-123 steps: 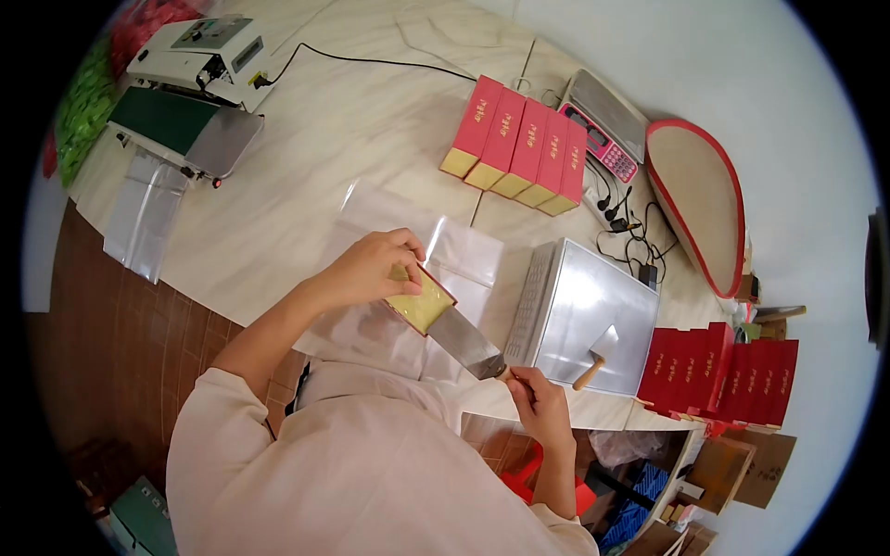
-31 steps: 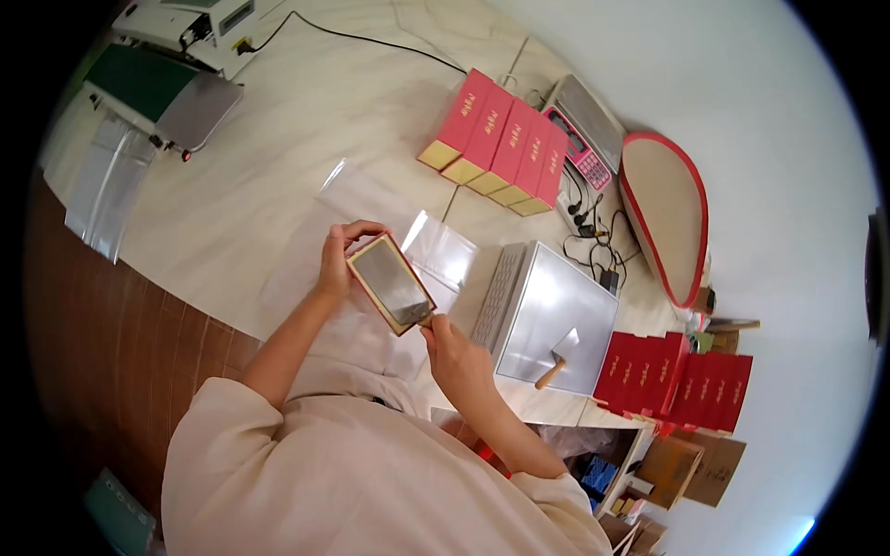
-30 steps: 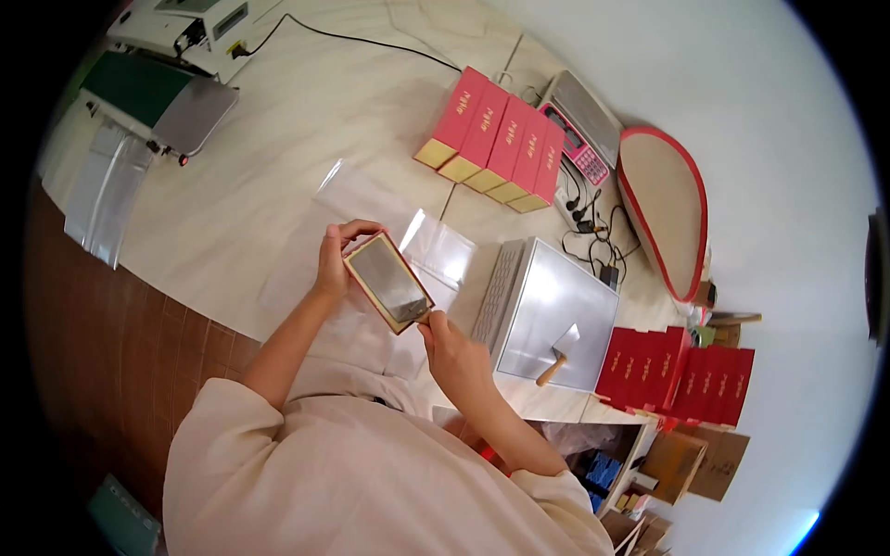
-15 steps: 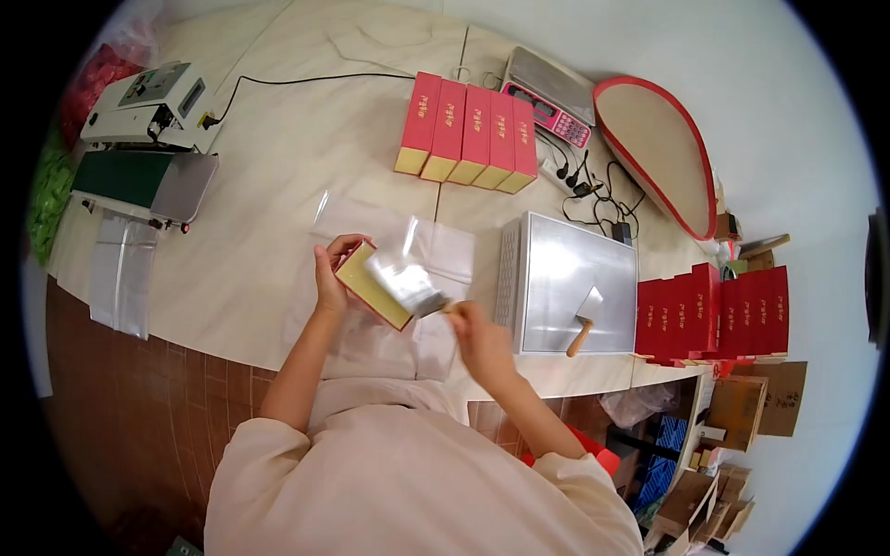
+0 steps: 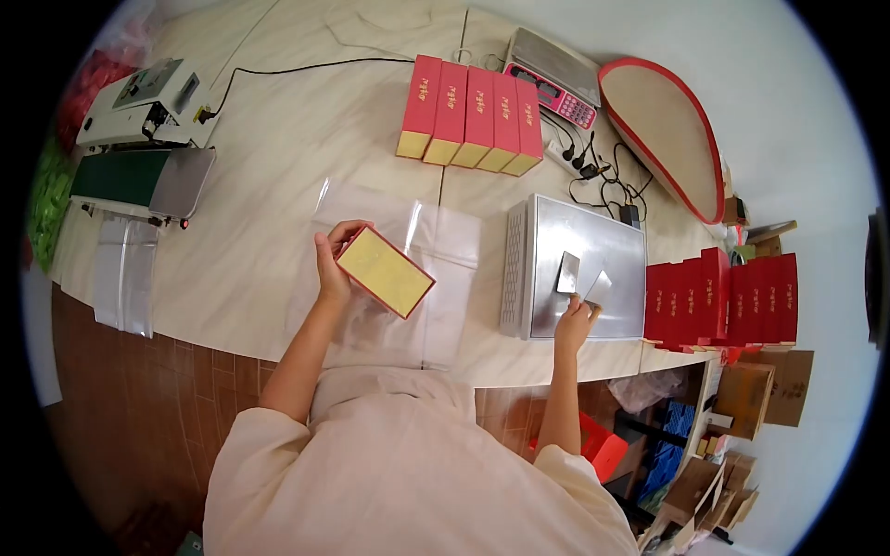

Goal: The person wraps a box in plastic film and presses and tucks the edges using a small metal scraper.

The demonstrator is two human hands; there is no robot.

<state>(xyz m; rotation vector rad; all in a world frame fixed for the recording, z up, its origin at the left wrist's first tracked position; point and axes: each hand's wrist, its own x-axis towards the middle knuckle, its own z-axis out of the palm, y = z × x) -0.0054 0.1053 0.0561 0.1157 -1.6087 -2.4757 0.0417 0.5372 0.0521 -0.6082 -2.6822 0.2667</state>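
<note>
My left hand is closed around the upper left end of a red-edged box, its plain yellow face turned up toward me. Under it lie clear plastic bags on the table. Over the near part of a metal-topped box, my right hand grips a small trowel whose blade looks dark. Right beside that blade is a second trowel with a pale blade, lying on the metal top. My fingers partly hide both handles.
A row of red boxes stands at the back, near a scale and a red-rimmed tray. More red boxes stand at right. A sealing machine is at left. Cables lie behind the metal-topped box.
My right hand has moved right with the trowel, from the box in my left hand to the metal top. That box now shows its yellow face more fully. The view has shifted slightly.
</note>
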